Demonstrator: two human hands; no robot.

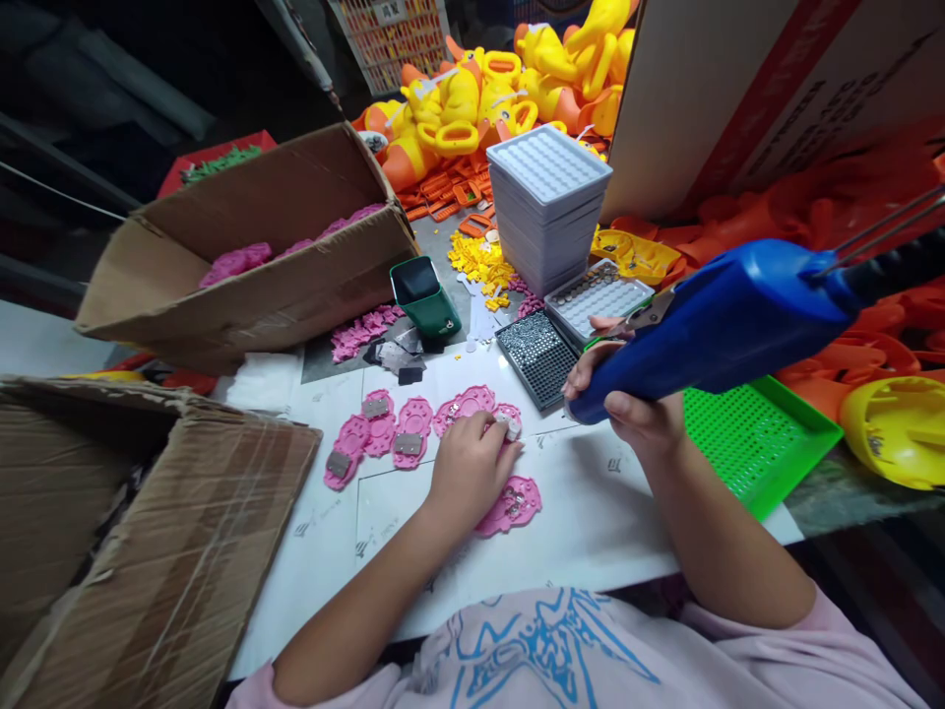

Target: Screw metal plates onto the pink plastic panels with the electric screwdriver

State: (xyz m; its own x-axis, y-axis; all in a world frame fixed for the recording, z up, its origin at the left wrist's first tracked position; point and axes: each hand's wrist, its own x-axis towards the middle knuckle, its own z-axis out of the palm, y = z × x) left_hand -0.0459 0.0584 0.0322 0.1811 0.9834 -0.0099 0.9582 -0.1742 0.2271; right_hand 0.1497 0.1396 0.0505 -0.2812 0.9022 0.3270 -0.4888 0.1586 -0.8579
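Note:
My right hand (654, 418) is wrapped round a blue electric screwdriver (709, 320), which is held above the right side of the white work sheet; its tip is out of sight. My left hand (467, 465) is closed on a small greyish block (509, 425) over a pink plastic part (472, 402). Nearer to me, partly under that hand, lies another pink plastic part (519, 504) with small metal bits on it. To the left several pink parts (380, 423) lie flat, some bearing grey rectangular plates (408, 444).
A black tray of screws (542, 359), a green perforated tray (768, 443) and a stack of white trays (550, 212) stand around the sheet. Cardboard boxes (251, 286) flank the left. A green container (426, 300) stands behind; yellow duck-like toys (472, 98) are heaped at the back.

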